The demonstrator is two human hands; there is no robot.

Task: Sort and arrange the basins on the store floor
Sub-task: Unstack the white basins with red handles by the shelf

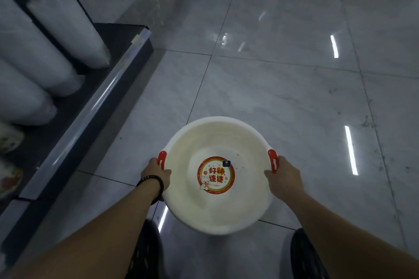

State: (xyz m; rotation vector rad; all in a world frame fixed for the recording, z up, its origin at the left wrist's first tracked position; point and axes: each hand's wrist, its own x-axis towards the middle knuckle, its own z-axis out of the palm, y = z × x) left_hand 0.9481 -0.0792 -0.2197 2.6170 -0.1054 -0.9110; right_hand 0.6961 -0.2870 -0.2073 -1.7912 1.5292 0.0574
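Basin (217, 206) held above floor (294, 88), not yet set down. Left hand (156, 175) and right hand (282, 178) fingers clamped on rim by red handles. No arranged basins visible; sorting apparently outstanding.

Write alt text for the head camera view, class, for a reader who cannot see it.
Two hands, left hand and right hand, hold a white basin by its red handles above a glossy tiled floor; a dark shelf stands left.
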